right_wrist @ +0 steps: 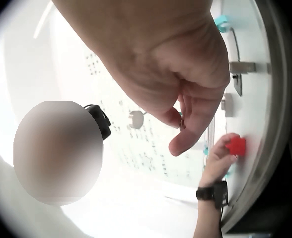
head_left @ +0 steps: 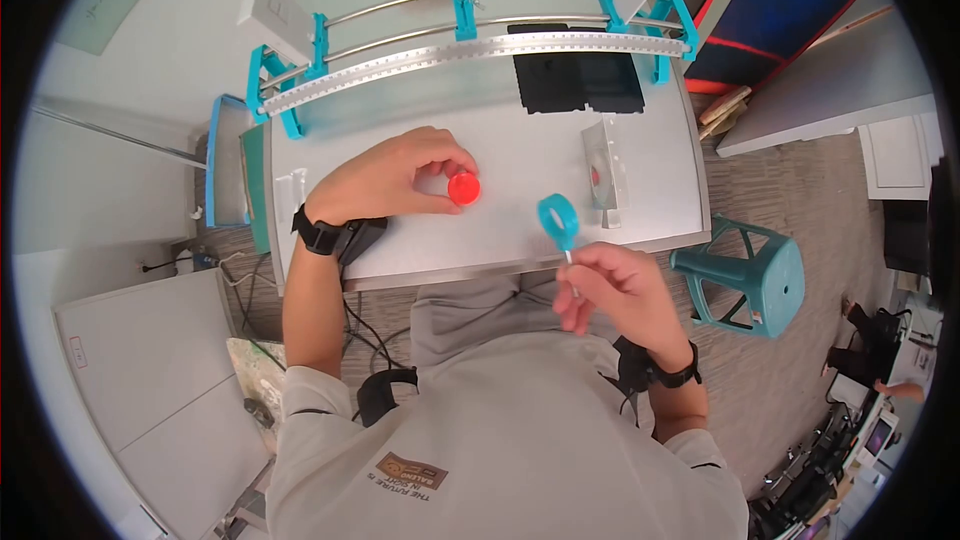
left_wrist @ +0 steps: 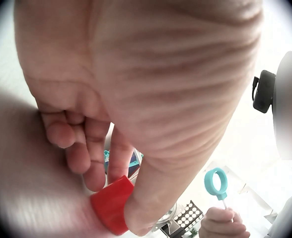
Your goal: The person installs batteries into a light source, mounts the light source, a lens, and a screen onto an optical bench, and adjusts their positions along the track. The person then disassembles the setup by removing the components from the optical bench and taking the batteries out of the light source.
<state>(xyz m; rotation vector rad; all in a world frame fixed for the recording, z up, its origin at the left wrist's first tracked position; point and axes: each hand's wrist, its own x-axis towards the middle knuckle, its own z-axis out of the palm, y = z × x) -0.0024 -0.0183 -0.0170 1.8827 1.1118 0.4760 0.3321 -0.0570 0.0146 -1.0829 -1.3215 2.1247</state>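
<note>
My left hand [head_left: 395,175] pinches a short red cylinder [head_left: 464,188] between thumb and fingers, over the near part of the white table [head_left: 530,160]. The left wrist view shows the cylinder's smooth red side [left_wrist: 111,206] against the thumb. To the right, near the front edge, my right hand [head_left: 625,295] pinches the thin pale stem [head_left: 570,258] of a teal ring-shaped holder [head_left: 558,220]. The ring stands upward above the fingers. In the right wrist view, the fingers [right_wrist: 185,144] of this hand are curled together and the ring is hidden.
A frame with metal rods, teal supports and a long ruler [head_left: 480,52] spans the table's back. A black sheet [head_left: 580,80] lies under its right part. A clear plastic package [head_left: 604,175] is at the right, and a teal stool [head_left: 750,275] stands on the floor beside the table.
</note>
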